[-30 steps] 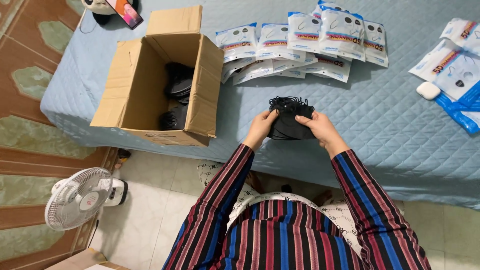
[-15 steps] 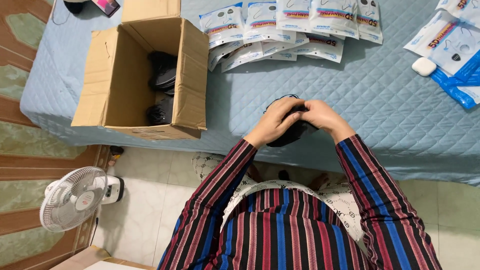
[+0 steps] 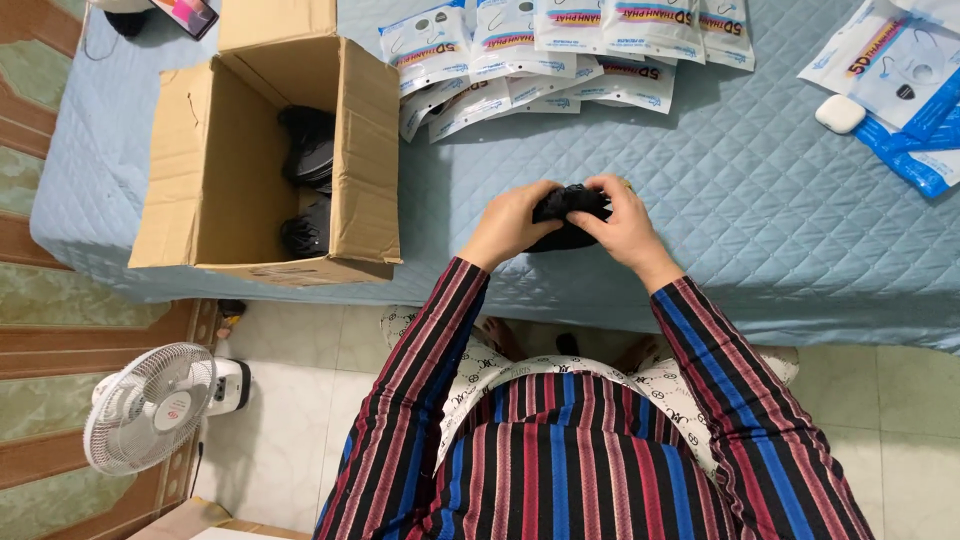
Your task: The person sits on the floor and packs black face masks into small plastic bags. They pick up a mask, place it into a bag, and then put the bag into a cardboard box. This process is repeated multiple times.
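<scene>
Both hands grip one small bundle of black masks [image 3: 566, 214] just above the blue quilted bed [image 3: 760, 200]. My left hand [image 3: 515, 225] wraps its left side and my right hand [image 3: 622, 225] covers its right side and top, fingers curled. To the left stands an open cardboard box [image 3: 225, 160] holding more black masks [image 3: 308, 160] in a pile. Behind my hands lies a row of white mask packets [image 3: 560, 50], overlapping one another.
More white and blue packets [image 3: 900, 90] and a small white case [image 3: 839, 113] lie at the bed's far right. A white floor fan [image 3: 150, 405] stands on the tiles at the lower left. A phone [image 3: 185, 12] lies at the bed's top left corner.
My hands have closed together over the black bundle, squeezing it smaller. The view has shifted down and the box now sits higher in the frame.
</scene>
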